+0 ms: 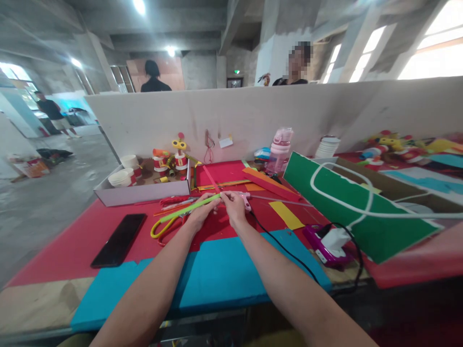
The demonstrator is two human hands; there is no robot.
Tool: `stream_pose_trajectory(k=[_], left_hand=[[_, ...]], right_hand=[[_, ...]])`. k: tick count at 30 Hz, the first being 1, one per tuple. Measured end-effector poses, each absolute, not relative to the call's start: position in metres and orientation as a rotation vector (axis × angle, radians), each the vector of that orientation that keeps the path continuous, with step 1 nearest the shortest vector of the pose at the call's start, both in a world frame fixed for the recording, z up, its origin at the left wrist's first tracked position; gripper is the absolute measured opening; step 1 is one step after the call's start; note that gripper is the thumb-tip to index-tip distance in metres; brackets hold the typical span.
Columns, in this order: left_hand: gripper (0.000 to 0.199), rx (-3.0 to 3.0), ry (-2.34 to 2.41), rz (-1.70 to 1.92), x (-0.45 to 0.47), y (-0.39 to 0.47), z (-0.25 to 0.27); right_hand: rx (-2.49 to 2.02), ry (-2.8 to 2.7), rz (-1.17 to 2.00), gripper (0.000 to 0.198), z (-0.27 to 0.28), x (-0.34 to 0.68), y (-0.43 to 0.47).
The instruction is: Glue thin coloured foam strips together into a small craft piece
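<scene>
Head view: left hand (pixel 203 210) pinches green strip (pixel 188 208); right hand (pixel 231 207) grips glue gun (pixel 243 197) beside it.

No text, brand or number can be read here; the small white label (pixel 225 141) on the partition (pixel 275 115) is too blurred to read.

Slim green strip (pixel 188 208), flat, slanted
</scene>
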State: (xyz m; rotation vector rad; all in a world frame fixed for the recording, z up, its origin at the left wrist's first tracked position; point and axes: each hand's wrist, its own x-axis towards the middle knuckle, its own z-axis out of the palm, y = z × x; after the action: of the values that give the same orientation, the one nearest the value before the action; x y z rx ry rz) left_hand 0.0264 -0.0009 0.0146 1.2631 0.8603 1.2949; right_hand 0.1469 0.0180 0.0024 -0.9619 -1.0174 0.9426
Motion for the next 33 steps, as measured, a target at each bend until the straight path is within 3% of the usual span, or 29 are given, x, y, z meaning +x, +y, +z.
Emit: stream_pose_trajectory(k=[14,26,33], left_hand=[[0.024,1.196,0.944,1.487,0.0206,0.0064,0.0138],[0.022,1.287,0.969,1.505,0.0214,0.0053,0.0133],[0.024,1.255,0.942,1.48,0.0193,0.007,0.0126]], right_hand=[[-0.822,-1.011,1.288,0.039,0.0039,0.1445,0.0178],[-0.894,-1.18,1.057,0.023,0.0029,0.145,0.0188],[-0.845,-1.153,1.24,0.03,0.0058,0.15,0.0185]])
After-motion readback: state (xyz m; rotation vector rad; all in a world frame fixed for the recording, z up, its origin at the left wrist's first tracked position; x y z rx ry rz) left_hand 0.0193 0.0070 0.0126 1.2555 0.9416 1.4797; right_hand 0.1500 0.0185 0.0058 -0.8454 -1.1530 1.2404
